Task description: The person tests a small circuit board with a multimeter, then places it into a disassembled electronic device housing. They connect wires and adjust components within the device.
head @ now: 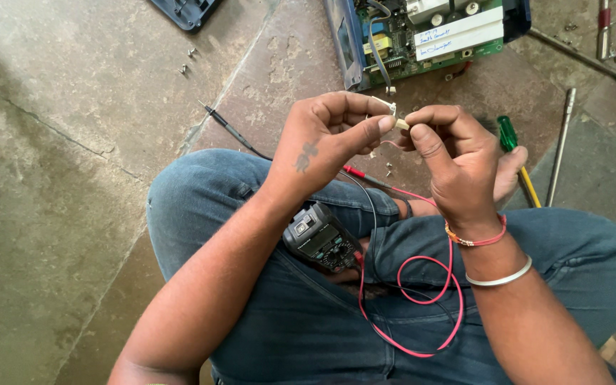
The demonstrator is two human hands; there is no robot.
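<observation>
The person sits cross-legged on the stone floor (58, 185), both hands raised over the knees. The left hand (322, 142) pinches a small white connector (391, 107) between thumb and forefinger, fingers closed tight on it. The right hand (454, 160) pinches a cream-coloured plug (401, 124) the same way, thumb and fingertip closed on it, and the 2 pieces sit just beside each other, nearly touching (I cannot tell whether they are actually mated).

Ahead of the hands lies an opened blue casing with a green circuit board (422, 36) exposed. Across the board's right part run 2 white rectangular labels (458, 32), stacked one over the other and tilted slightly, with handwriting on them. A grey cable (378, 50) curls out of the board toward the hands.

In the lap rests a dark multimeter (322, 239), its red lead (422, 299) looping over the jeans and its black probe (226, 127) lying out on the floor to the left. A green-handled screwdriver (509, 135) lies just behind the right hand, partly hidden by it, with a long metal rod (561, 142) beside it. 2 loose screws (188, 60) lie well apart at upper left, near a dark blue cover (183, 11).
</observation>
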